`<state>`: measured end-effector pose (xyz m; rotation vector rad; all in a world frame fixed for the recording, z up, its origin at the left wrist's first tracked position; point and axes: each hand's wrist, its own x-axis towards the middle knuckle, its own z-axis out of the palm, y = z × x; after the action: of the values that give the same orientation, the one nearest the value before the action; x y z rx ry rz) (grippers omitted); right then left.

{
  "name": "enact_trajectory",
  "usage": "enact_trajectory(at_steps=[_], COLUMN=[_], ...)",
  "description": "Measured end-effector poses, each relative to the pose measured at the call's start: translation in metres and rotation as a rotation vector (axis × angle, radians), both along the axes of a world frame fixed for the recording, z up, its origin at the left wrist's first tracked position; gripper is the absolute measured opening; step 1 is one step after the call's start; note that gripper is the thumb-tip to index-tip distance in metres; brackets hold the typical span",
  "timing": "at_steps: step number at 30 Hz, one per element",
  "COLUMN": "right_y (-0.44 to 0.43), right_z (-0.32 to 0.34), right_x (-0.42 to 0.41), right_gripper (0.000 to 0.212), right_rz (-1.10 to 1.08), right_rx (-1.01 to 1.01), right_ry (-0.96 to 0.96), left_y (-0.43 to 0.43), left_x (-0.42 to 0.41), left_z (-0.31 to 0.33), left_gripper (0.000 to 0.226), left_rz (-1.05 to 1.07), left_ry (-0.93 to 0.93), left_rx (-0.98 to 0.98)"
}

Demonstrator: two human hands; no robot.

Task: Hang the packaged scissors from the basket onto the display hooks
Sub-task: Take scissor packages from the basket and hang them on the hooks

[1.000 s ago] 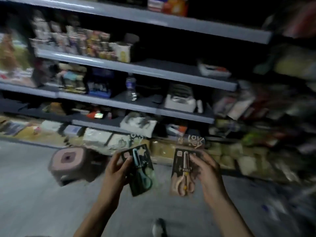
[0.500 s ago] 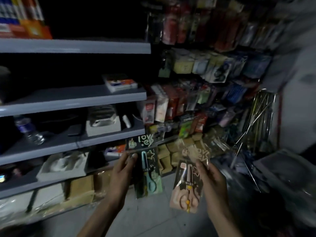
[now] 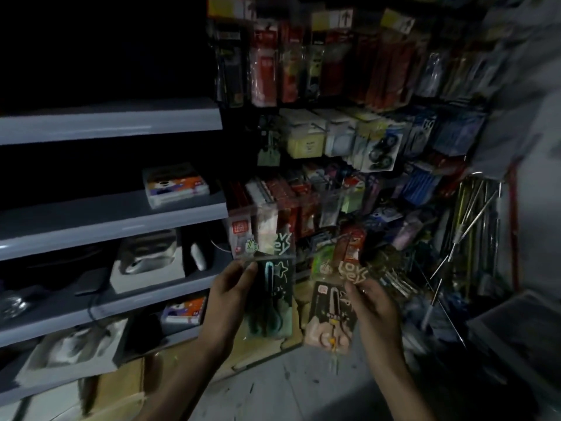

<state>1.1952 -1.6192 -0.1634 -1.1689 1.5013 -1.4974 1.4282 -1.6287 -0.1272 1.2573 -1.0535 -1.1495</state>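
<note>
The left hand (image 3: 230,294) pinches a green scissors pack (image 3: 268,294) at its edge, and the right hand (image 3: 375,308) pinches a pink scissors pack (image 3: 332,317); both packs are in the air before the hanging display (image 3: 349,165). I judge this is the carrying step. Next, each pack's top hole must meet a free hook, which I cannot see in the dark.

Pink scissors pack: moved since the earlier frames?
Yes. Measured against the white box, the pink scissors pack in the right hand has shifted right and up, closer to the hanging packs.
</note>
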Motion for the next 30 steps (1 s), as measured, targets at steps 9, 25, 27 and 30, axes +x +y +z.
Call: enact_trajectory(at_steps=[9,25,27,30], right_y=[-0.133,-0.318,-0.335,-0.358], right_z=[0.015,0.067,0.063,0.058], right_x=[-0.006,0.009,0.006,-0.001], right_gripper=[0.012,0.008,0.006,0.013], right_rz=[0.041,0.390,0.376,0.363], right_rx=[-0.037,-0.008,-0.032,-0.074], right_ry=[-0.010,-0.030,-0.021,-0.041], left_y=[-0.116,-0.278,-0.290,-0.305], left_x=[-0.014,-0.047,-0.052,-0.064], left_z=[-0.004,0.005,0.007,0.008], left_gripper=[0.013,0.019,0.019,0.019], left_rz=[-0.019,0.052,0.073,0.118], left_ry=[0.059,0.179,0.180,0.153], left_rx=[-0.045,-0.055,-0.053,-0.064])
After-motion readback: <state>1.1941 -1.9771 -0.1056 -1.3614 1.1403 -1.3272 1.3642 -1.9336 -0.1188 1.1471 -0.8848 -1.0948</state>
